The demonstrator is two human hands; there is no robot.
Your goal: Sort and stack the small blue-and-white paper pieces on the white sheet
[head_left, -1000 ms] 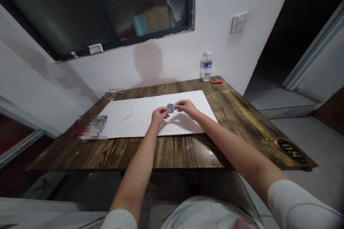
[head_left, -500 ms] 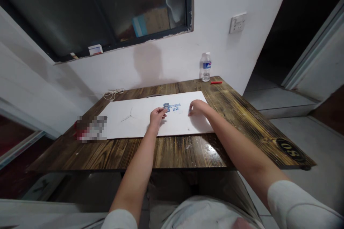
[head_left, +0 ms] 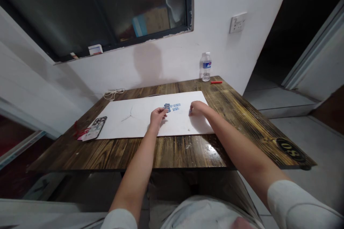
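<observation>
A white board (head_left: 139,121) lies on the dark wooden table. My left hand (head_left: 158,115) is over its middle, with fingers closed on a small stack of blue-edged pieces (head_left: 167,107). Just right of that stack, several flat blue-outlined pieces (head_left: 176,107) rest on the board. My right hand (head_left: 197,108) is near the board's right end, its fingertips pinched on a small bluish piece (head_left: 190,111), mostly hidden by the fingers. Thin dark lines mark the board's left part.
A water bottle (head_left: 206,67) and a red pen (head_left: 216,82) stand and lie at the table's back right. White cord (head_left: 113,94) is coiled at the back left. A patterned phone-like object (head_left: 99,127) and red-handled scissors (head_left: 81,131) lie at the left.
My right hand has shifted very slightly down with its piece. The stack in my left hand is tilted a little differently.
</observation>
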